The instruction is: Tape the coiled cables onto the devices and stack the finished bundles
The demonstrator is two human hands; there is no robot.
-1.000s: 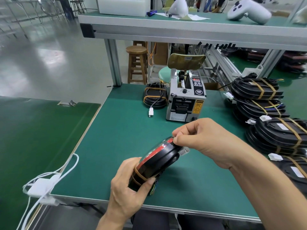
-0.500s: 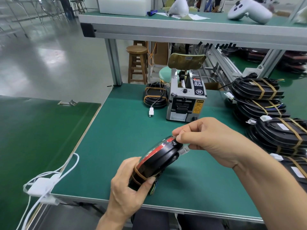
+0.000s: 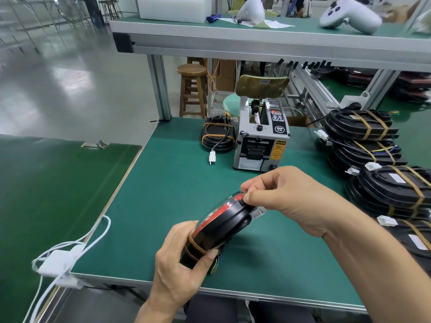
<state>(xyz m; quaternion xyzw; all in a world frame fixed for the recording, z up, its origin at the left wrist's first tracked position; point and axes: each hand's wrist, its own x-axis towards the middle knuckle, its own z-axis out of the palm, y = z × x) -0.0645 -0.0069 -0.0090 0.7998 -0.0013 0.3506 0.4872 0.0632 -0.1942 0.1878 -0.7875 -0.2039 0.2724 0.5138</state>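
Green bench mat (image 3: 177, 206) fills the workstation, with one tape dispenser (image 3: 261, 141) at the far side. Left hand (image 3: 179, 269) grips the device (image 3: 221, 229) by its near end; its long axis tilts up toward the far right, where the right hand (image 3: 286, 197) pinches its top edge. At least four finished bundles (image 3: 373, 164) lie stacked to the right, nearer the right hand; one more (image 3: 218, 136) sits left of the dispenser.

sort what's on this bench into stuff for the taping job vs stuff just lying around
For the job:
- device gripped by the left hand and pinched at its top by the right hand
- tape dispenser
- taped bundles stacked on the right
- bundle left of the dispenser

Lying about:
- white controller on the shelf
- white cable
- wooden stool
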